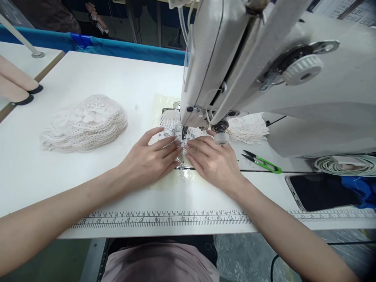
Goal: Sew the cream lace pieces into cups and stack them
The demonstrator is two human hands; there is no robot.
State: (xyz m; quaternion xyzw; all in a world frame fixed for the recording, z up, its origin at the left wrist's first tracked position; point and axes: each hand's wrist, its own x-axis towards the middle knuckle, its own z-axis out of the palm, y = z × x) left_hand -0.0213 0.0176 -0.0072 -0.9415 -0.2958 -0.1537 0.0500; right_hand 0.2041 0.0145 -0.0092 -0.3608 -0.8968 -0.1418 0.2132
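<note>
My left hand (149, 158) lies flat on a small white lace piece (172, 131), fingers stretched out toward the needle (184, 135) of the white sewing machine (264, 66). My right hand (214, 160) lies flat beside it, its fingers pressing the same lace just in front of the presser foot. The fingertips of both hands nearly meet below the needle. The lace runs under the machine head, and part of it is hidden there.
A pile of white lace pieces (85, 123) sits on the white table (88, 74) to the left. More lace (249, 127) lies behind the machine head. Green thread snips (263, 161) and a dark phone (321, 192) lie to the right. A ruler strip (164, 218) runs along the front edge.
</note>
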